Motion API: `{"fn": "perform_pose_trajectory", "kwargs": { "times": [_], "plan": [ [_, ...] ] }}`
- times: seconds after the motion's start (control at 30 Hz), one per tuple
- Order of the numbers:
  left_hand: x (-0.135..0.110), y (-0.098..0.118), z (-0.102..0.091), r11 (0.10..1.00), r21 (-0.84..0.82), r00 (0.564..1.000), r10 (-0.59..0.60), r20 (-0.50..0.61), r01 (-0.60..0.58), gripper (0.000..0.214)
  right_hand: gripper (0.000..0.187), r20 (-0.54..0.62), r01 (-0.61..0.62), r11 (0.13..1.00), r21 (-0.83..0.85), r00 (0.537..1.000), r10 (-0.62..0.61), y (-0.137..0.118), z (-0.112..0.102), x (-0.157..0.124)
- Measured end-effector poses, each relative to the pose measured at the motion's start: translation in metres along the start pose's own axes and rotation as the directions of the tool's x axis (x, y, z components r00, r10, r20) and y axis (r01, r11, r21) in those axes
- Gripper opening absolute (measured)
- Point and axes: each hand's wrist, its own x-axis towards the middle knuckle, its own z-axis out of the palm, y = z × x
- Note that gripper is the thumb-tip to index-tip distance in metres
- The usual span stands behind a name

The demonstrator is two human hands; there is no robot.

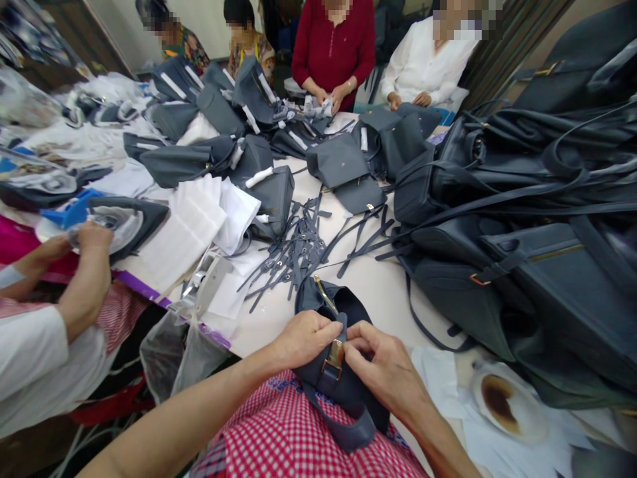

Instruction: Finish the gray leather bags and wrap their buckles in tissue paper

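A dark navy bag [368,392] lies across my lap at the table's edge, its gold zipper [326,295] showing at the top. On it is a strap with a gold buckle [335,358]. My left hand [313,337] pinches the strap's upper end between thumb and fingers. From the other side, my right hand [375,355] has its fingers bent against the strap beside the buckle. Just beyond the bag, a heap of thin dark straps [298,245] with small metal fittings is spread on the white table [388,299].
Large dark bags [527,265] are piled on the right, with a dish of brown liquid [502,401] below them. More bags [259,172] and white sheets [184,226] cover the left. A co-worker's hands [94,242] work at left; several people sit or stand across the table.
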Motion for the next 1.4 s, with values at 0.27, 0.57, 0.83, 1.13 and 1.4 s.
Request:
{"fn": "perform_pose_trajectory", "kwargs": {
  "times": [0.27,0.57,0.83,1.13,1.4],
  "plan": [
    [-0.002,0.003,0.004,0.994,0.103,0.998,0.026,-0.052,-0.021,0.041,0.019,-0.017,0.112,0.993,-0.030,0.994,-0.112,0.003,0.001,-0.005],
    [-0.014,0.003,0.009,0.989,0.135,0.993,0.068,-0.099,-0.054,0.044,0.018,0.000,0.099,0.994,-0.038,0.995,-0.100,0.000,0.002,-0.010],
    [-0.013,0.001,0.010,0.994,0.100,0.993,0.061,-0.099,-0.051,0.045,0.017,-0.012,0.168,0.986,-0.026,0.986,-0.168,0.001,0.002,-0.015],
    [-0.013,0.001,0.012,0.996,0.077,0.993,0.042,-0.108,-0.034,0.043,0.022,-0.078,0.189,0.972,-0.139,0.976,-0.201,0.013,0.008,-0.013],
    [-0.015,0.003,0.014,0.997,0.068,0.990,0.047,-0.134,-0.038,0.050,0.015,-0.285,0.278,0.938,-0.206,0.900,-0.330,0.012,0.002,-0.036]
  ]
}}
